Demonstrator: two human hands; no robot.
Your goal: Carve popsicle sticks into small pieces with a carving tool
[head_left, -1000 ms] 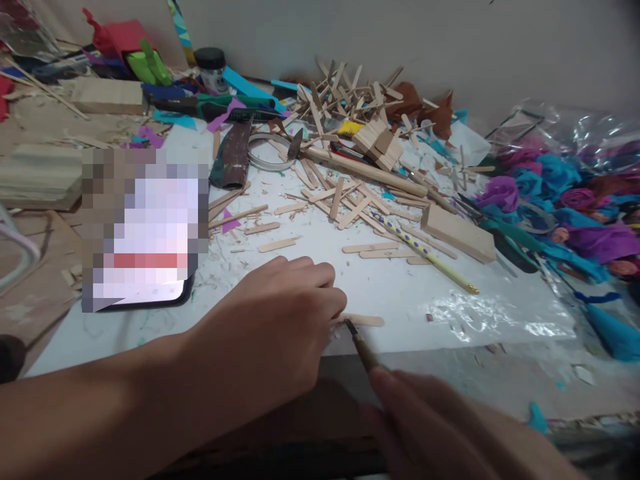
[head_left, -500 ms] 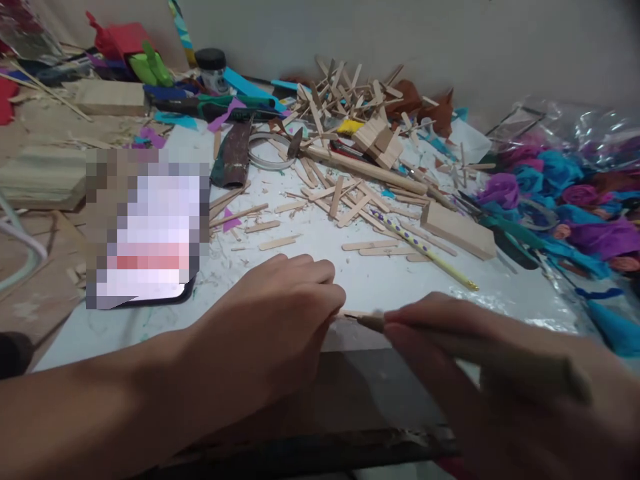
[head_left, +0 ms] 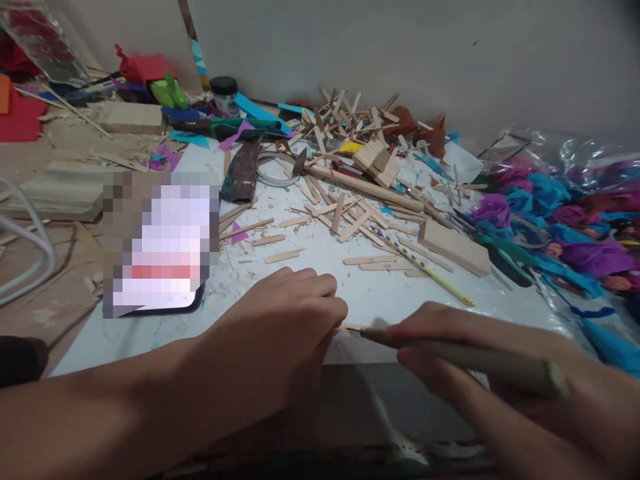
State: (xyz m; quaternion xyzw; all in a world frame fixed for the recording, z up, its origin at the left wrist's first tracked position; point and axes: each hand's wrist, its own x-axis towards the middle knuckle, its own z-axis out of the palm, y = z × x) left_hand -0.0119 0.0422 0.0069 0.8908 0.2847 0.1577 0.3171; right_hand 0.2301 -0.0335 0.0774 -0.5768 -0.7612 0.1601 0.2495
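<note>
Stick (head_left: 345,326), nearer than the pencil (head_left: 423,266), is pinned by the curled left hand (head_left: 300,323); the right hand (head_left: 543,343) grips a tool (head_left: 480,357) against it. Work looks unfinished; loose sticks (head_left: 383,266) lie left of the pencil.

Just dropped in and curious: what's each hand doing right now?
Left hand: closed, holding a wooden craft stick.
Right hand: closed around a slim-handled tool, its tip at the stick.

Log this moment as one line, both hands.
left hand: holds stick | right hand: grips tool, tip at stick | phone: lit
</note>
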